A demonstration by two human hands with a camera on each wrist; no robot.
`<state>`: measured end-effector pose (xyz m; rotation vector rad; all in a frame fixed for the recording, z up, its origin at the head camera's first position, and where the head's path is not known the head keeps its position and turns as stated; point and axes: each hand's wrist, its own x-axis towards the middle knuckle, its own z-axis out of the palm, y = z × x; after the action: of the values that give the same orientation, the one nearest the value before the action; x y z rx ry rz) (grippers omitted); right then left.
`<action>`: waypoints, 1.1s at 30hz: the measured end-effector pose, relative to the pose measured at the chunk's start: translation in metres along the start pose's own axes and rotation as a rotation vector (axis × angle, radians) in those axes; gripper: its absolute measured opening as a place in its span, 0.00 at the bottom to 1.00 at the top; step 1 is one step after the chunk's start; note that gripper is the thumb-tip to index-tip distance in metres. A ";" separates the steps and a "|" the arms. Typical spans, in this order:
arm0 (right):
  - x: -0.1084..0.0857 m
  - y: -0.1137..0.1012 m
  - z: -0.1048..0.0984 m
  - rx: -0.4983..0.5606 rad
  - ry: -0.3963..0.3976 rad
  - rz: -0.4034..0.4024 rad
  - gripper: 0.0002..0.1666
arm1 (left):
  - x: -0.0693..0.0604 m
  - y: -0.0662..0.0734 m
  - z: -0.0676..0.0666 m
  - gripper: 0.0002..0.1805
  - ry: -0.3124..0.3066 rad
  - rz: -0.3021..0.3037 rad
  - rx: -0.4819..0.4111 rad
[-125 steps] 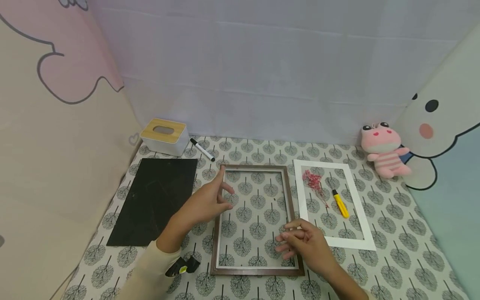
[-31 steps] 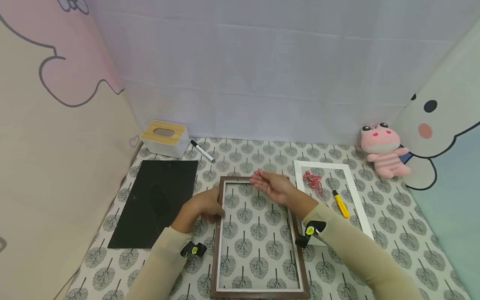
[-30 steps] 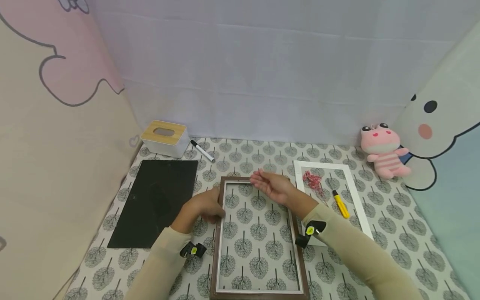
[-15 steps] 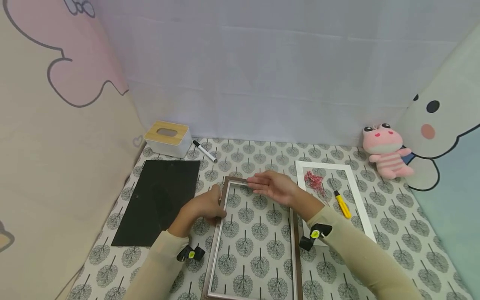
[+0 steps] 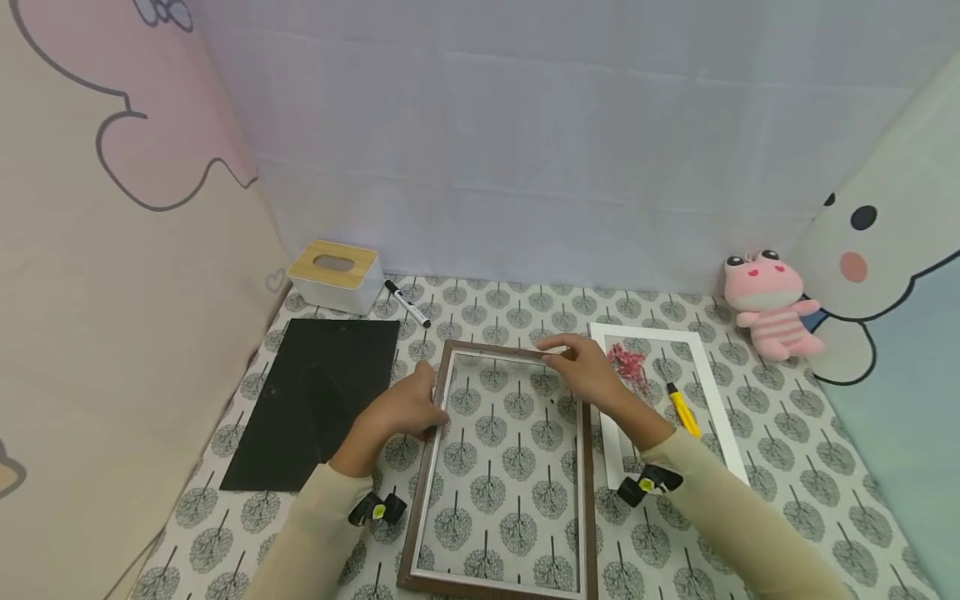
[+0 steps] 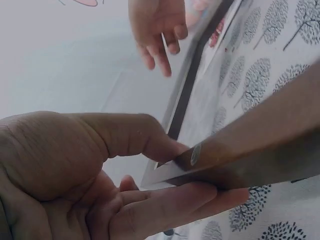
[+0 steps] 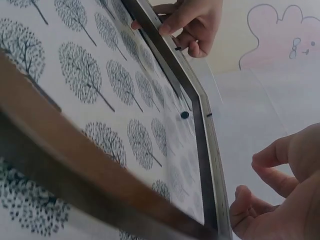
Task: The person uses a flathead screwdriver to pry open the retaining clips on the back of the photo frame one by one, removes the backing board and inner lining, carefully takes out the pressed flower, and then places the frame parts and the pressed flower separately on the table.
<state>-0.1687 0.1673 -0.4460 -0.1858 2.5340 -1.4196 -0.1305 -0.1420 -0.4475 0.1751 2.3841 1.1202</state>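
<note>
A brown picture frame [image 5: 591,500] with a pale inner lip stands tilted in the middle of the head view, its far end raised. My left hand [image 5: 405,404] grips its left side rail; in the left wrist view, thumb and fingers pinch the rail [image 6: 240,145] from both sides. At the far right corner hovers my right hand [image 5: 585,367], fingers loosely bent. In the right wrist view those fingers [image 7: 242,197] lie close beside the rail without closing on it; contact cannot be told. The patterned cloth shows through the frame's opening.
A black board [image 5: 315,400] lies on the left. Behind it stand a tissue box [image 5: 333,279] and a marker [image 5: 407,303]. On the right lies a white mat frame [image 5: 718,400], with dried red flowers [image 5: 628,364] and a yellow utility knife [image 5: 683,410]. A pink plush frog [image 5: 772,308] sits behind.
The frame lay flat earlier; my left hand has since taken its left rail, and it is turned and tilted. My right hand went from the near right corner to the far edge, then slid right.
</note>
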 end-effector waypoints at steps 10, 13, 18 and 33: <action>-0.028 0.021 -0.006 -0.179 -0.118 -0.068 0.19 | 0.006 -0.005 0.002 0.26 0.034 0.001 -0.017; -0.034 0.025 -0.004 -0.174 -0.147 -0.073 0.18 | 0.007 -0.006 0.003 0.26 0.046 0.001 -0.019; -0.036 0.028 -0.005 -0.146 -0.146 -0.056 0.17 | 0.010 -0.008 0.003 0.25 0.050 0.002 -0.002; -0.041 0.035 -0.007 -0.188 -0.139 -0.117 0.14 | 0.020 -0.013 0.006 0.10 0.022 -0.037 0.169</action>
<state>-0.1305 0.2004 -0.4668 -0.4553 2.5746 -1.1610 -0.1433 -0.1398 -0.4676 0.1762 2.4912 0.9084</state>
